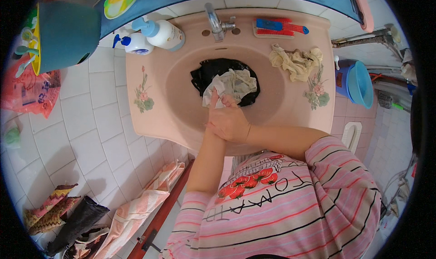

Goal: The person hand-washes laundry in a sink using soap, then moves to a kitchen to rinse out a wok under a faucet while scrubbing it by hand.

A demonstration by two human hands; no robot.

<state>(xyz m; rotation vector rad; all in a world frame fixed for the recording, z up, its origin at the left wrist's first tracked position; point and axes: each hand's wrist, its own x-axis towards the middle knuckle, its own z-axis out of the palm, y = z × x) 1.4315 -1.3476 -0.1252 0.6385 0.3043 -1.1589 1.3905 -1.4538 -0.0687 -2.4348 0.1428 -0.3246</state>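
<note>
Over the bowl of a pink washbasin (150,85), my two hands are pressed together. My right hand (232,121) comes across from the right and clasps my left hand (213,104) near the wrist, covering much of it. The fingertips touch a crumpled, wet-looking pale cloth (240,82); whether my left fingers grip it is hidden. Beneath the pale cloth, a black cloth (207,71) lies bunched in the bowl. A pair of crumpled cream rubber gloves (296,62) seems to lie on the basin's right ledge.
Behind the bowl rises a chrome faucet (214,22). Two pump bottles (166,35) stand at the back left, a blue-and-red scrubbing brush (281,26) at the back right. Blue plastic basins (360,85) are beyond the right edge. A striped towel (139,208) hangs at lower left.
</note>
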